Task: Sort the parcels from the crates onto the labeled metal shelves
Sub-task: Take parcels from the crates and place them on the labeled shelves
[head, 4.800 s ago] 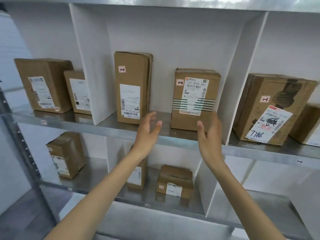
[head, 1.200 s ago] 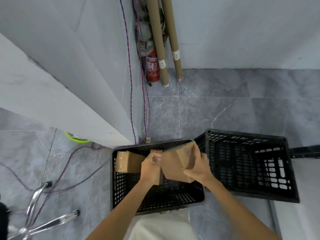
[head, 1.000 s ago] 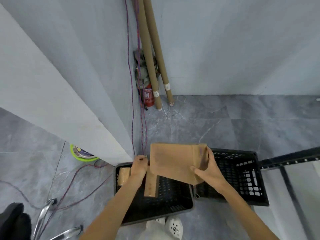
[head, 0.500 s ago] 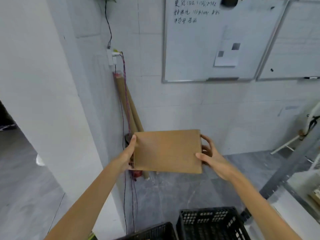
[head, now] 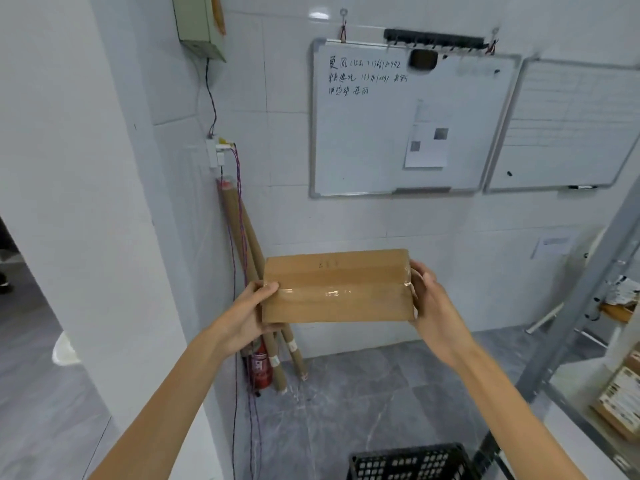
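We hold the parcel [head: 337, 289] in open air: cardboard tubes [head: 230, 216] crowd our nine o'clock, a shelf upright [head: 575, 306] bars three o'clock, a black crate [head: 408, 462] sits at six o'clock; bare floor [head: 363, 386] lies between them.

— What is happening with the parcel [head: 337, 287]?
— It is tipping: a taped face is replacing the plain face of half a second ago. The left grip [head: 246, 316] is laying its thumb over the tape at 9 o'clock, and the right grip [head: 432, 303] is wrapping the 3 o'clock end.
— And the view?
— It is rising. The crate [head: 412, 462] is slipping out at 6 o'clock, and the whiteboard [head: 398, 133] is coming in whole at 12.
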